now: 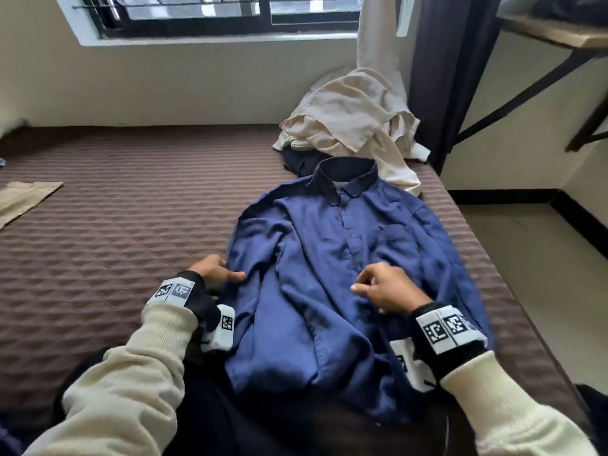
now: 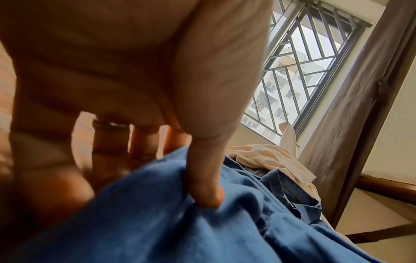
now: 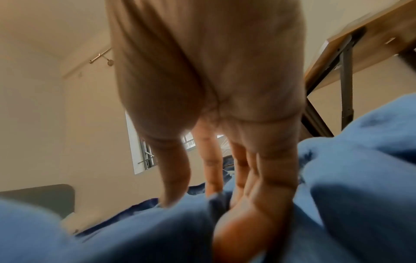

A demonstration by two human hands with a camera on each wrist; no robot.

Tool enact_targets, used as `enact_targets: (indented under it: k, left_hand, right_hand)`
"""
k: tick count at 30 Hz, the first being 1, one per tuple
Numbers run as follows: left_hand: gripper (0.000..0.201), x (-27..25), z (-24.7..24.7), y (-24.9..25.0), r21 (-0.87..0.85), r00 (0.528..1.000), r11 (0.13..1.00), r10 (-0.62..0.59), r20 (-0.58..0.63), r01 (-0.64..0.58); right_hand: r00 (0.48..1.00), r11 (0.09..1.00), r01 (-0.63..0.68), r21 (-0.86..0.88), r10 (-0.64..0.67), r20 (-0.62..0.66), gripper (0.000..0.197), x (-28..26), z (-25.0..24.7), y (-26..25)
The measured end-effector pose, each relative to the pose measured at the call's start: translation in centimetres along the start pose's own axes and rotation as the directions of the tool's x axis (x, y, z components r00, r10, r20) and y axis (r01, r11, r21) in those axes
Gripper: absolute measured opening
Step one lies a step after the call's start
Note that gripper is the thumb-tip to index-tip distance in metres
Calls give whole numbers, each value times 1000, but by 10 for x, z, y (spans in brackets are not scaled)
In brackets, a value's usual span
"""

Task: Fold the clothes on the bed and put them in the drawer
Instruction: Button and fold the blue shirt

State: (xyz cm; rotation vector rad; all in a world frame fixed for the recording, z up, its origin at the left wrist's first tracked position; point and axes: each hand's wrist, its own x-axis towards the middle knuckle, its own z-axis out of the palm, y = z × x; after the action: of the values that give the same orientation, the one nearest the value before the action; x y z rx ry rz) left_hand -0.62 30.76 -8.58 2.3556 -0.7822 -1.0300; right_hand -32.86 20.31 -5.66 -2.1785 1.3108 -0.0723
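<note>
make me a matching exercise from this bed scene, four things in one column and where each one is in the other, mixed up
Things:
1. blue shirt
2. cream clothes pile
3. tan cloth
4. left hand

Places:
A. far left edge of the bed, lying flat
B. heaped in the bed's far right corner, by the curtain
C. gripping the shirt's left edge
D. spread face up in front of the person, collar away from them

Pairs: 1-D, 2-B, 3-A, 4-C

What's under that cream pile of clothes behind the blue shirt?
A dark garment pokes out beneath the cream pile, beside the blue shirt collar. Most of it is covered, so what it is cannot be told.
</note>
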Motion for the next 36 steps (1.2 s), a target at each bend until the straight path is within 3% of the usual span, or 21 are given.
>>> enact_targets:
  k: [2, 4, 5, 6, 7, 9, 10, 12, 13, 15, 16, 17, 18, 20, 22, 23, 24, 26, 28, 31, 36]
  left_hand:
    - [17, -16, -3, 4, -35, 998, 998, 52, 19, -51]
    - [23, -16, -20, -1, -270, 975, 946, 135, -177, -180]
    - [24, -15, -33, 0, -326, 915, 898, 166, -368, -294]
    - [22, -9, -47, -3, -338, 808, 842, 177, -562, -420]
    - [22, -11, -62, -3, -425, 726, 748, 110, -679, -510]
    - [64, -18, -80, -5, -543, 681, 625, -24, -732, -561]
    - [82, -20, -83, -10, -521, 693, 667, -8, -721, -533]
    - [89, -25, -82, -20, -328, 693, 861, 39, -720, -389]
    - [78, -25, -77, -21, -228, 692, 914, 76, -718, -337]
    - [37, -31, -64, -13, -177, 725, 908, 173, -667, -380]
    - [18, -36, -55, -3, -193, 765, 880, 246, -595, -434]
    - [12, -40, -45, 8, -213, 815, 865, 308, -491, -455]
    - [20, -46, -33, 17, -221, 864, 874, 332, -378, -432]
    - [32, -53, -7, 28, -202, 954, 935, 270, -132, -292]
    - [39, -54, 16, 30, -161, 988, 978, 147, 55, -136]
    - [41, -53, 26, 29, -136, 990, 987, 101, 98, -87]
    - [43, -52, 33, 29, -131, 992, 990, 67, 104, -53]
    - [40, -50, 40, 31, -215, 998, 976, 35, 55, -23]
    - [30, -51, 45, 34, -367, 999, 930, 10, 49, 9]
    - [29, -50, 48, 37, -548, 993, 832, -23, 113, 82]
    - [19, -49, 43, 39, -700, 981, 689, -96, 169, 188]
  right_hand:
    - [996, 997, -78, -7, 79, 48, 39, -11, 14, 5]
    - [994, 990, -105, -93, 107, 23, 53, -16, 21, 13]
    - [993, 988, -118, -99, 119, 7, 57, -18, 22, 16]
    - [992, 988, -128, -87, 128, -8, 59, -19, 21, 18]
    - [991, 988, -137, -65, 137, -14, 60, -20, 20, 20]
    - [991, 990, -134, -43, 133, -13, 52, -20, 18, 24]
    - [992, 991, -127, -44, 127, -7, 43, -21, 17, 24]
    - [992, 991, -124, -59, 123, -7, 51, -23, 18, 22]
    - [992, 990, -126, -58, 125, -6, 56, -24, 19, 22]
    - [992, 991, -124, -43, 125, 3, 56, -24, 20, 18]
    - [993, 993, -120, -17, 120, 1, 55, -24, 21, 18]
    - [994, 994, -106, 17, 106, -20, 52, -24, 20, 18]
    - [994, 995, -78, 63, 82, -65, 48, -25, 19, 18]
    - [958, 989, 52, 138, -11, -285, 33, -28, 16, 14]
    - [860, 945, 187, 267, -27, -509, 18, -35, 13, 9]
    - [830, 889, 252, 382, 4, -558, 16, -37, 11, 6]
    - [837, 797, 308, 519, 32, -547, 16, -41, 9, 3]
    - [913, 554, 300, 776, 67, -402, 11, -46, 6, -6]
    - [964, 368, 189, 910, 107, -243, 4, -46, 7, -10]
    - [974, 250, 92, 964, 181, -140, 10, -48, 11, -14]
    - [973, 36, 4, 999, 229, -12, 14, -53, 13, -13]
